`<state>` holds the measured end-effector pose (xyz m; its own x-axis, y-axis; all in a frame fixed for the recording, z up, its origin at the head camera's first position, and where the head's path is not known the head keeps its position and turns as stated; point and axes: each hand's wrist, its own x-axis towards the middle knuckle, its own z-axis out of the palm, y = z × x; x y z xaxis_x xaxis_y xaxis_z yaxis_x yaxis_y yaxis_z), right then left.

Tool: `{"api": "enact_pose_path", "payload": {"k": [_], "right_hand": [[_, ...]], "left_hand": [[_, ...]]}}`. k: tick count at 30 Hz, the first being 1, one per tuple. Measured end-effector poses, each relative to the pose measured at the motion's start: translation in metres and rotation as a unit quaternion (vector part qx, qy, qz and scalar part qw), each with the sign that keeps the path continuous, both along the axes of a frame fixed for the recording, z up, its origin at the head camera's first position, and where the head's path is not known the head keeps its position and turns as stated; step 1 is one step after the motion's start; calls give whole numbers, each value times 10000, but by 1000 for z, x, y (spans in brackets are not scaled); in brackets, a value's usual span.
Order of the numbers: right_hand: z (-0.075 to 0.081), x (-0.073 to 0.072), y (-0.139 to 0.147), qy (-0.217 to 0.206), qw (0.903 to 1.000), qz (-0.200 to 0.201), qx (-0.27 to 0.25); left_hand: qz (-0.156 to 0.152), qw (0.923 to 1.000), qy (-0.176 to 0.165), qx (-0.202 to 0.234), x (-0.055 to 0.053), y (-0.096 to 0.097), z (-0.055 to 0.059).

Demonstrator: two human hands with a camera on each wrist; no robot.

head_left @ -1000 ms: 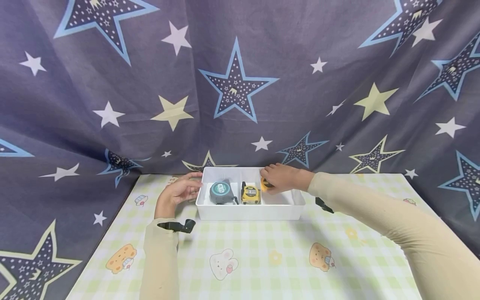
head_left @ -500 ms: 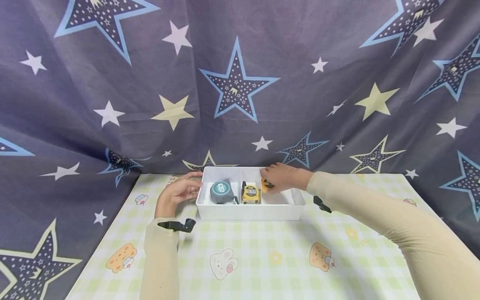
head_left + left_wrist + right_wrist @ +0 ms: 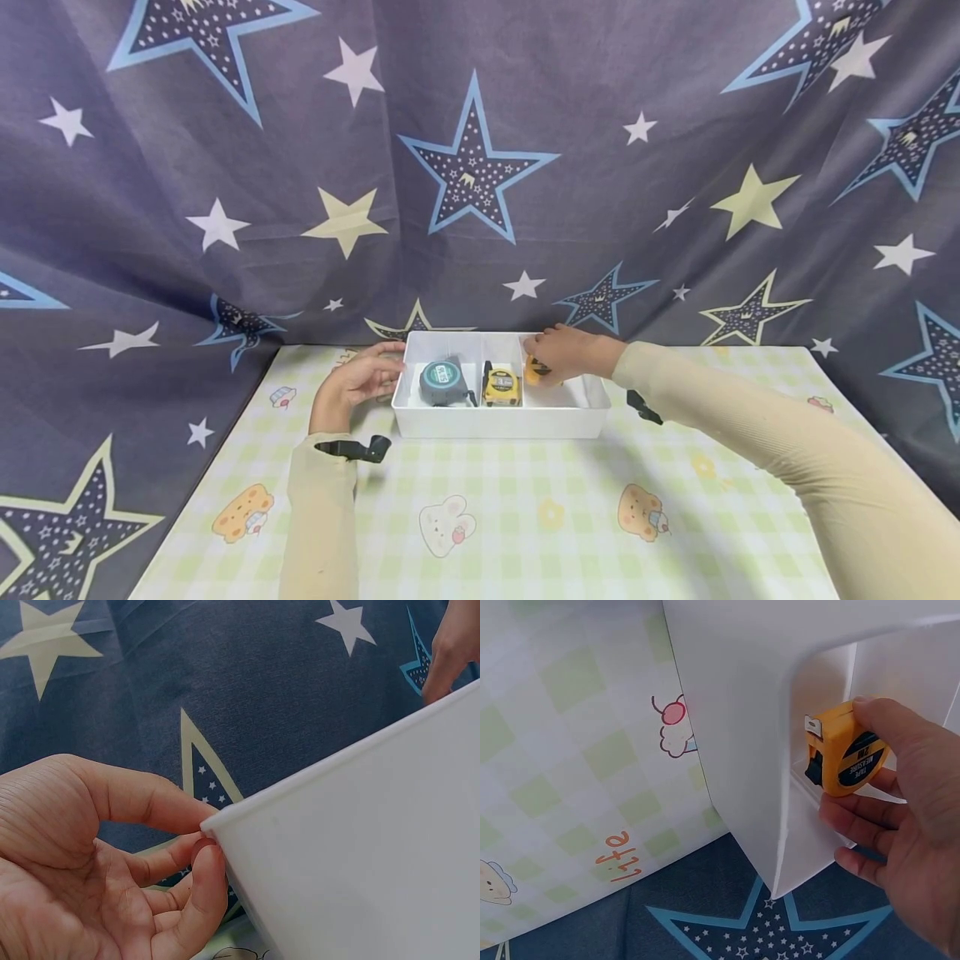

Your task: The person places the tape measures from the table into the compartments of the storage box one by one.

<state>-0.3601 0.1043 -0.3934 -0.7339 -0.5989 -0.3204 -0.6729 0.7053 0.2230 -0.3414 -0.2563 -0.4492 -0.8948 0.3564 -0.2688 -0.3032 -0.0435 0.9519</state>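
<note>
On my right-wrist view I can read the dark blue label on the small orange tape measure (image 3: 847, 750): it says "TAPE MEASURE", with a larger marking above it that looks like "2M", though I can't be sure of that. On the same view, orange handwritten-style letters printed on the green checked tablecloth (image 3: 577, 750) read "life", seen upside down, near the corner of the white tray (image 3: 735, 697). From my head view, the labels on the grey tape measure (image 3: 440, 382) and the yellow tape measure (image 3: 501, 387) in the tray are too small for me to read.
</note>
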Motion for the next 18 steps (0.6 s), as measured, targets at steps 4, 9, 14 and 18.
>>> {"api": "enact_pose_path", "payload": {"k": [4,9,14,18], "right_hand": [[2,0,0,-72,10000,-27,-18],[3,2,0,-127,9999,-53,5],[1,1,-1,-168,9998,-121,29],[-1,1,-1,-204,9996,-193,67]], "left_hand": [[-8,10000,3,-29,0,-1,0],[10,10000,-32,5,-1,-1,1],[11,9999,-61,83,0,0,1],[24,9999,-69,108,0,0,2]]}}
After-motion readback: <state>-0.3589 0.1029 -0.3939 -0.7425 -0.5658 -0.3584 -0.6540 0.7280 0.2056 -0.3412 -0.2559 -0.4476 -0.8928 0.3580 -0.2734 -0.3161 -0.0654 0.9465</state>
